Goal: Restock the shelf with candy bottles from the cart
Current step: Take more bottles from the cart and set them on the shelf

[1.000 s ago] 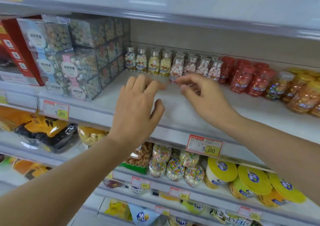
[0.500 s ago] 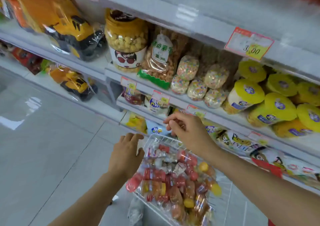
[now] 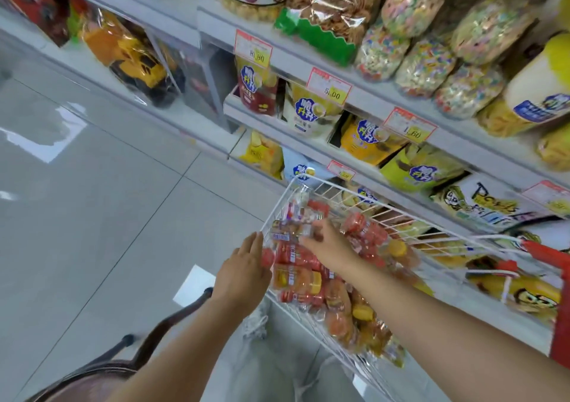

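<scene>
Shelf tags (image 3: 253,50) 8.80, 5.00 — left hand (image 3: 243,269) flat by cart (image 3: 278,208); right hand (image 3: 331,246) on candy bottles (image 3: 293,278) — grip unclear.

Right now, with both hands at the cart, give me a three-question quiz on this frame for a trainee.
1. True or false: the right hand is on the bottles in the cart.
2. The bottles lie: A) heaped on their sides, B) upright in rows, C) boxed.
3. Fill in: the cart's handle is ___ in colour.
Key: 1 true; 2 A; 3 red.
</scene>
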